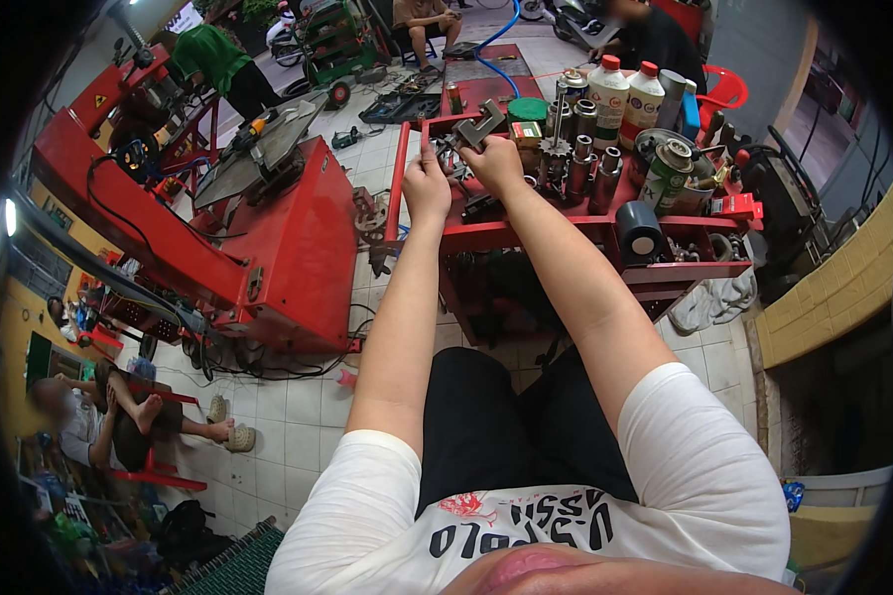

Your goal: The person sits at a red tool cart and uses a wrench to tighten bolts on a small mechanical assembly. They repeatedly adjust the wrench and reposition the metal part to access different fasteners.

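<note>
- Currently mid-handling, by the look of it: C-shaped metal piece (482, 127) is up in the right hand (498, 164), over the far-left part of the red tool cart (597, 229).
- Not set down yet; what else is done or left, can't tell from this view.
- Right fingers: closed on the near end of the piece, rest of it sticks out past them.
- Left hand (428, 188): just beside, fingers partly curled, one pointing up. Can't tell if they grip anything.
- Right of the piece: green-lidded container (528, 111), metal cylinders (578, 171), red-capped bottles (610, 102).
</note>
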`<state>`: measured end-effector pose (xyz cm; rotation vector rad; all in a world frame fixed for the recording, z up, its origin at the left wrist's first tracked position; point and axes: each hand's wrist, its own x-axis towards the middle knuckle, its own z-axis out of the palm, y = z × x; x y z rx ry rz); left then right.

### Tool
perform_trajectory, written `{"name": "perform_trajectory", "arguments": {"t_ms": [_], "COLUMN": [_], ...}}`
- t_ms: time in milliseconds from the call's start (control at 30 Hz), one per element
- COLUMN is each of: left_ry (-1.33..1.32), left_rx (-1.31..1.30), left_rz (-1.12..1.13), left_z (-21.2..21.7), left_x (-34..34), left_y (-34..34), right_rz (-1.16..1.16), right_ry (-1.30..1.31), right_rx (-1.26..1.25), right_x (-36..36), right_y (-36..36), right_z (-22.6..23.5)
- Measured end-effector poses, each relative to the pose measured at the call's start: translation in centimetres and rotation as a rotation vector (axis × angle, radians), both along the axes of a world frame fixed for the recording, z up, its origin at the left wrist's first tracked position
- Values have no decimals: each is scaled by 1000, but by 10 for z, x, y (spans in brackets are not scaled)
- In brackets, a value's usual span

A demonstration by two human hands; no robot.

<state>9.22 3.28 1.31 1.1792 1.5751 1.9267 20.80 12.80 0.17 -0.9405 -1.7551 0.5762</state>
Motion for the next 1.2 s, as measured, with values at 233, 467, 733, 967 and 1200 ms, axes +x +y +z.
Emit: {"name": "perform_trajectory", "arguments": {"t_ms": [233,467,733,967,1200], "left_ry": [121,118,143,308,187], "left_rx": [54,-113,81,26,14], "left_rz": [63,35,141,271,253], "left_z": [-7,1,-15,-10,2], "left_x": [-4,1,-16,-11,2], "left_y": [2,-4,6,6,-13], "right_rz": [-52,-35,-97,-124,-74], "right_ry": [-39,-22,-123,-207,-153], "right_rx": [-8,-45,-14,82,58], "right_x": [-1,1,-11,-9,-7], "right_y": [-1,0,-1,20,11], "right_z": [1,0,1,-11,-10]}}
